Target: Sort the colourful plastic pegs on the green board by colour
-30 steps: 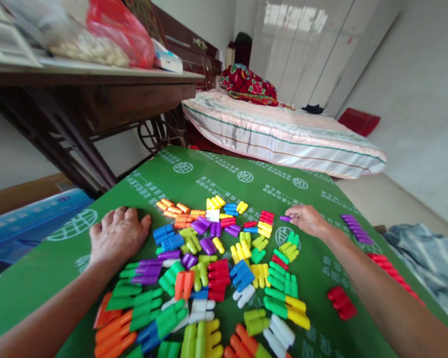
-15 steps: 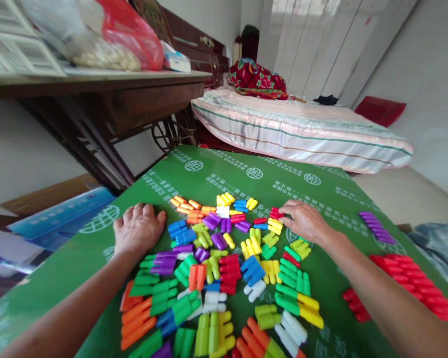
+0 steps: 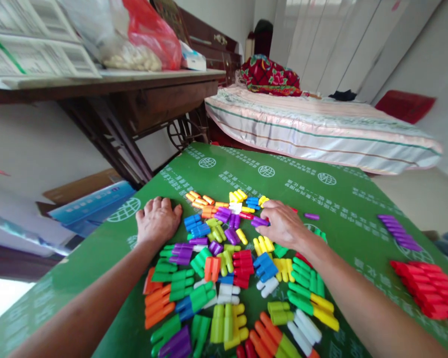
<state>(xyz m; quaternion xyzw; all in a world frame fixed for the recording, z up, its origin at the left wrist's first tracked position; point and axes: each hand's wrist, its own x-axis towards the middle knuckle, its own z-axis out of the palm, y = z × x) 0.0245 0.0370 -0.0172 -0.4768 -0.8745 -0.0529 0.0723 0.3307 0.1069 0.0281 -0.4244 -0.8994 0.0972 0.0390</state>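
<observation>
Loose plastic building blocks with rounded prongs cover the near middle of the green board. My right hand reaches in from the right, thumb and fingertips closed about a purple block at the pile's far right. Its palm covers some blocks there. My left hand lies on the board left of the pile, fingers spread and holding nothing. Nearest to it are blue blocks and orange blocks. A separate purple block lies beyond my right wrist.
On the right of the green board lie a row of purple blocks and a cluster of red blocks. A wooden table with bags and boxes stands at left. A bed stands behind.
My right hand has moved slightly left and nearer, from red blocks to a purple block. A single purple block now shows beyond the wrist. The view has turned left; my left hand stays put.
</observation>
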